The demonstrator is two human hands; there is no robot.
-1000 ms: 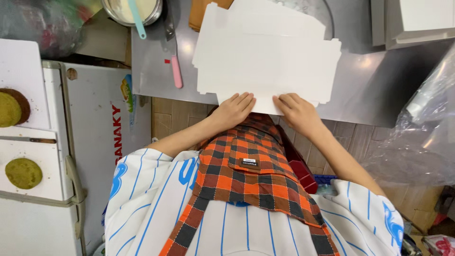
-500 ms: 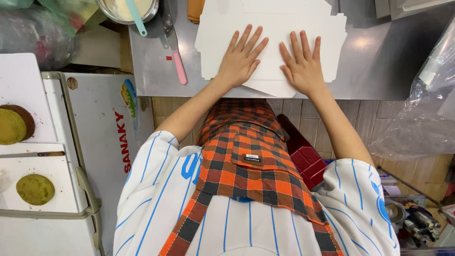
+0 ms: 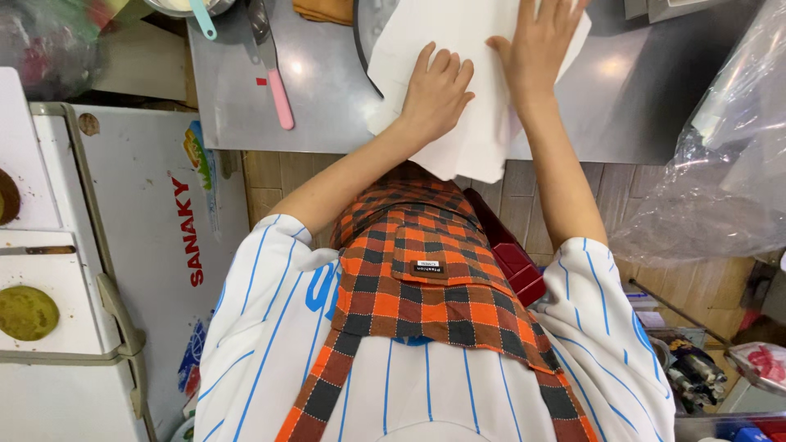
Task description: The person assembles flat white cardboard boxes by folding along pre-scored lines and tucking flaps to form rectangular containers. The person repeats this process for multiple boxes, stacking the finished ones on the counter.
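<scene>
Two hands press flat on a white cardboard sheet (image 3: pixel 475 90) lying on the steel counter (image 3: pixel 327 131), its near corner hanging past the counter's near edge. Left of it, near the far edge: a teal-handled utensil (image 3: pixel 202 18), then a pink-handled knife (image 3: pixel 274 78). Left hand (image 3: pixel 436 88): fingers together, palm down on the sheet, nothing gripped. Right hand (image 3: pixel 540 37): fingers spread, palm down farther back, nothing gripped. Clear plastic bag (image 3: pixel 720 164) at the counter's right end.
</scene>
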